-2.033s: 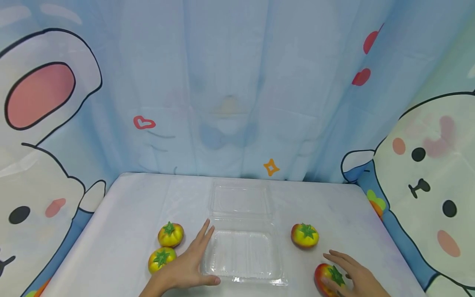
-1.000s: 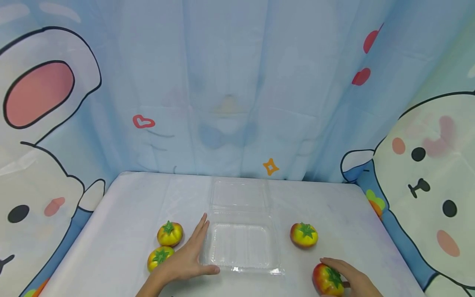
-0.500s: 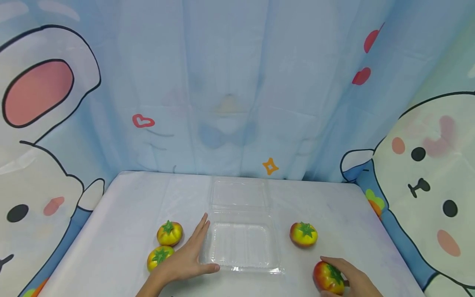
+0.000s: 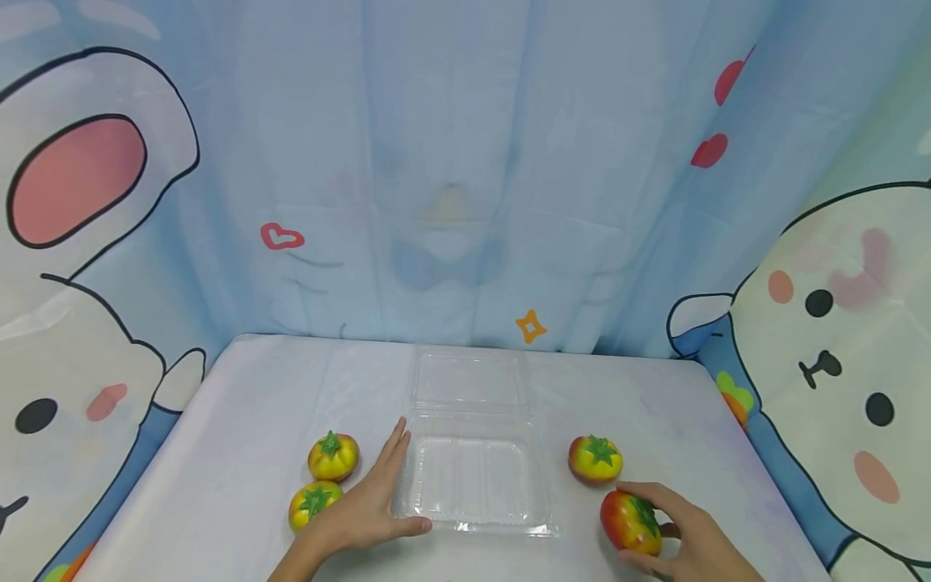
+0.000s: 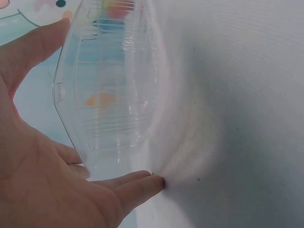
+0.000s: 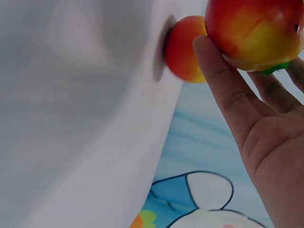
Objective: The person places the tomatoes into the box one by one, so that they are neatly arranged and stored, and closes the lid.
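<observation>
My right hand (image 4: 694, 529) grips a red-and-yellow toy fruit (image 4: 627, 521) with a green leafy cap, thumb on one side and fingers on the other. In the right wrist view the gripped fruit (image 6: 259, 28) is raised off the cloth. A clear plastic clamshell box (image 4: 476, 481) lies with its lid (image 4: 471, 384) folded back, away from me. My left hand (image 4: 364, 509) is at the box's left side, fingers extended and thumb spread along the near edge. In the left wrist view the thumb and fingers touch or nearly touch the box rim (image 5: 59, 92).
Another such fruit (image 4: 595, 460) sits right of the box, just beyond the gripped one. Left of the box are two yellower fruits, one farther (image 4: 334, 457) and one nearer (image 4: 313, 503), partly behind my left hand. A printed curtain (image 4: 451, 178) hangs behind the white-covered table (image 4: 625, 388).
My right hand has closed round the nearer right fruit and moved it up and leftward. Between two and one seconds ago the box shifted slightly away with my left hand, which has since stayed put.
</observation>
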`<move>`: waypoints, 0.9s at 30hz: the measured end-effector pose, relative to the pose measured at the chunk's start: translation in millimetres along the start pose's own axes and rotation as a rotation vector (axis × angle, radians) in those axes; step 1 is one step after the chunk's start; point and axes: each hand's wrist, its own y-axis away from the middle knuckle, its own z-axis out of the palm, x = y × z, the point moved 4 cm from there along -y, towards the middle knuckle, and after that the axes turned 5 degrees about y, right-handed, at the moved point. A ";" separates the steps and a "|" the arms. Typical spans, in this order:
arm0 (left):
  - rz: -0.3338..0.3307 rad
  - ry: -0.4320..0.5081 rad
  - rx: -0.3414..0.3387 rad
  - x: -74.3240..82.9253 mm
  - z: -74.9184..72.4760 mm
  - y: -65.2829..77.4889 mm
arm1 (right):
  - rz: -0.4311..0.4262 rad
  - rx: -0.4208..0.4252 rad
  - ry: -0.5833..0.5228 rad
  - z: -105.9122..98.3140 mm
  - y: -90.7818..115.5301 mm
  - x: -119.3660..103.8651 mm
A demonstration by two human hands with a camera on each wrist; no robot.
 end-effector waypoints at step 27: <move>0.011 -0.013 0.011 -4.8 0.1 -1.1 | -0.426 0.146 -0.162 10.6 -38.0 -86.2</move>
